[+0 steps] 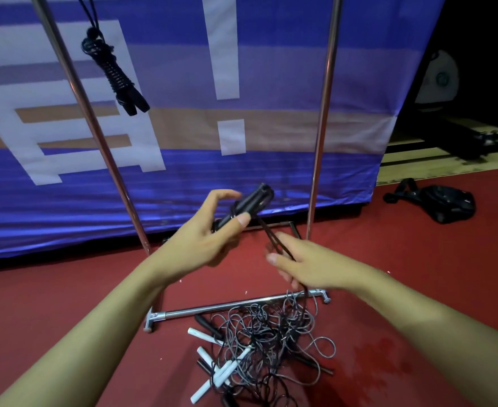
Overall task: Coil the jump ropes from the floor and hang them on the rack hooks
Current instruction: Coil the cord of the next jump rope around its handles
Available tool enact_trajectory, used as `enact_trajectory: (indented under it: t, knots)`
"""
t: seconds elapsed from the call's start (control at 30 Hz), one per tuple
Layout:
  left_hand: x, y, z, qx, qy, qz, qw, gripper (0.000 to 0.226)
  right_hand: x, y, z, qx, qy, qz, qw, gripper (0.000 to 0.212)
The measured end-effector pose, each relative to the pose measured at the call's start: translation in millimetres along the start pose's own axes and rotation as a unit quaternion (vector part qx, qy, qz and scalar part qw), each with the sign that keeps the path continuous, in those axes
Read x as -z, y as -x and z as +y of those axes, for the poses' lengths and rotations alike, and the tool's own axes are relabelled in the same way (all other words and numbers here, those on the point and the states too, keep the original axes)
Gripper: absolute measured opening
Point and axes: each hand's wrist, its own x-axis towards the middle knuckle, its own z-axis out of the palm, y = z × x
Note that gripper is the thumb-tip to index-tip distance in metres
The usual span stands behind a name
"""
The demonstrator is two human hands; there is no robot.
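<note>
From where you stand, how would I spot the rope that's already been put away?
Find the slanted metal rack pole on the left, before the blue banner. High beside it hangs a black coiled rope, cord wound round its handles, unlike the loose tangle on the floor.

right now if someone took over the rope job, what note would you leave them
Left hand: grips the two black handles of one rope, held together, its grip shut on them.
Right hand: holds that rope's black cord, which runs down into the pile.
Done: one coiled black rope hangs up on the rack, upper left.
Left: finish coiling the rope in hand and hang it. Then the tangled pile on the red floor by the rack's base bar, with white-handled and black ropes mixed together; I cannot count them.
</note>
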Motion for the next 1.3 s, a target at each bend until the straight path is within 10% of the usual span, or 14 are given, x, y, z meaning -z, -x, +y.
enact_trajectory:
  t: [0.4, 1.0, 1.3]
  knots:
    - [15.9, -10.7, -42.8, 0.034, -0.165, 0.13, 0.977, 0.025, 4.9, 12.0, -31.5, 0.061, 0.208, 0.038, 0.975, 0.012]
    - [-7.3, -8.8, -30.9, 0.046, -0.338, -0.05, 0.939, 0.047, 43.0, 16.8, -65.5, 0.236, 0.379, 0.16, 0.88, 0.029]
    - [-33.0, 3.1, -10.8, -0.016, -0.342, -0.148, 0.928, 0.057, 61.4, 6.9, -47.5, 0.171, 0.38, 0.205, 0.886, 0.034]
